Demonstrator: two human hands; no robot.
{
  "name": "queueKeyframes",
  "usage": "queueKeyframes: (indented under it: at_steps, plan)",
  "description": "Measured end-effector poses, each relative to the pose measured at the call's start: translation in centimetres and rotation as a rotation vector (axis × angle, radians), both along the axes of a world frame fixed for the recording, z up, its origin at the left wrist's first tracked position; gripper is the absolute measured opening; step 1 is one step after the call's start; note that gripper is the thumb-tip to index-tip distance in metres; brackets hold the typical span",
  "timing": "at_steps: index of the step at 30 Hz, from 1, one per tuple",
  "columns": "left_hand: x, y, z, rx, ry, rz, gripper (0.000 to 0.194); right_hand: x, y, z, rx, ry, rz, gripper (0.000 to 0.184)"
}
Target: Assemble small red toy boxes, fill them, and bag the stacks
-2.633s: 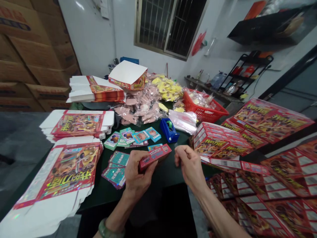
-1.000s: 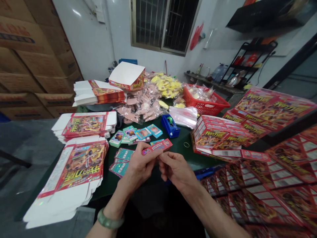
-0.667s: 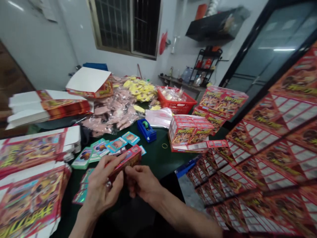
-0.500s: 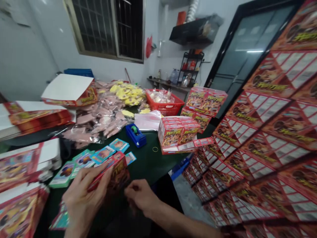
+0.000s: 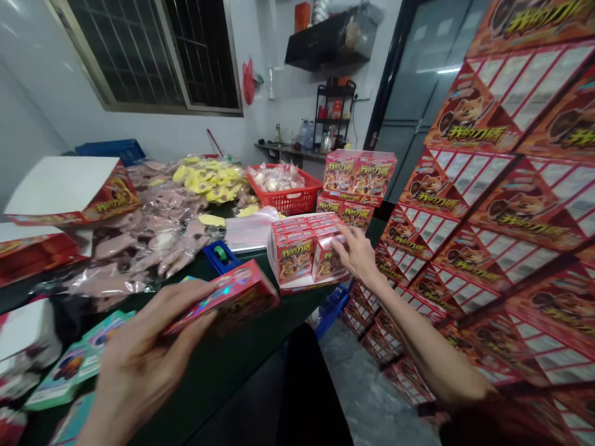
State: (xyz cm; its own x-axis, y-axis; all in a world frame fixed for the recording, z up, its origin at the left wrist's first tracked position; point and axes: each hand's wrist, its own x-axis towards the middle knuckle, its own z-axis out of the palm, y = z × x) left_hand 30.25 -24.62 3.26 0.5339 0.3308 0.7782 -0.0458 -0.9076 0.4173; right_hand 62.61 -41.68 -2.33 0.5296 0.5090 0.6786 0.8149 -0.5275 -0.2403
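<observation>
My left hand grips a small red printed box by its left end, holding it above the dark green table. My right hand reaches out to the right, its fingers resting on the right side of a tray of several small red boxes that stands near the table's right edge. What, if anything, lies under those fingers is hidden.
A blue tape dispenser sits left of the tray. Behind are bagged pink and yellow items and a red basket. Green cards lie at lower left. Stacked red display boxes rise on the right.
My view has swung right. My right hand left the small red box and reached out to the tray of boxes. My left hand still holds the box, now alone.
</observation>
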Motion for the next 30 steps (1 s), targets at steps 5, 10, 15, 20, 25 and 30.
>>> queueKeyframes:
  at_steps: [5, 10, 15, 20, 25, 30]
  plan:
    - [9.1, -1.6, 0.4, 0.085, 0.016, -0.193, 0.027, 0.6, 2.2, -0.2, 0.048, -0.079, -0.102, 0.038]
    - [14.5, 0.5, -4.2, 0.112, 0.04, -0.26, 0.025, 0.8, 1.1, -0.7, 0.063, -0.097, -0.058, 0.037]
    - [16.7, 1.8, -6.4, 0.13, 0.097, -0.248, 0.028, 0.6, 1.0, -0.8, 0.031, -0.116, -0.113, 0.037]
    - [18.8, 2.0, -6.1, 0.234, 0.119, -0.163, 0.02, 0.2, 1.8, -0.9, -0.054, -0.181, -0.123, 0.038]
    - [19.5, 2.5, -5.6, 0.209, 0.195, -0.238, 0.025, 0.4, 2.3, -1.4, -0.121, -0.173, -0.12, 0.054]
    - [15.7, 2.4, -2.3, 0.184, 0.239, -0.24, 0.046, -0.7, 0.8, 0.4, -0.041, -0.204, -0.145, 0.064]
